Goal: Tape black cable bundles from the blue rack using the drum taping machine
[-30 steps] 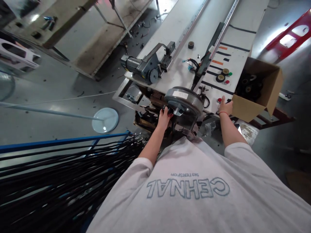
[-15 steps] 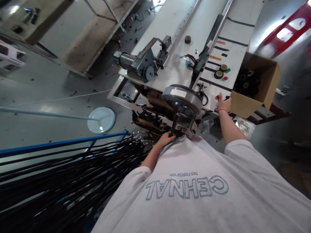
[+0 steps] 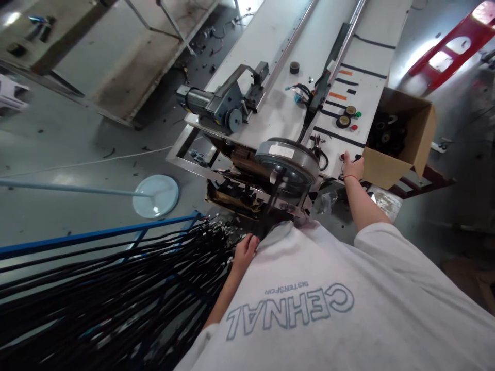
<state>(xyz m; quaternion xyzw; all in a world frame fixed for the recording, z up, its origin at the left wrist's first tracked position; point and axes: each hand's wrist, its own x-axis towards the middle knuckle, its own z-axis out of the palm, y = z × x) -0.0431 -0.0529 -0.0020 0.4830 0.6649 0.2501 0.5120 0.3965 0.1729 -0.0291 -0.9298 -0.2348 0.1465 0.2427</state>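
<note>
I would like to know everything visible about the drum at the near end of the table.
The drum is round, broad and shallow, dark grey and metallic in look, with a white label outside. It sits tilted at the near end of the table, its near face in shadow. A blurred black strand seems to run from it toward the left hand. No hand touches it.

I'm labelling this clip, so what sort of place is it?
Probably a factory workshop: a motor sits on a long bench, and many black cables run beside a blue frame.
</note>
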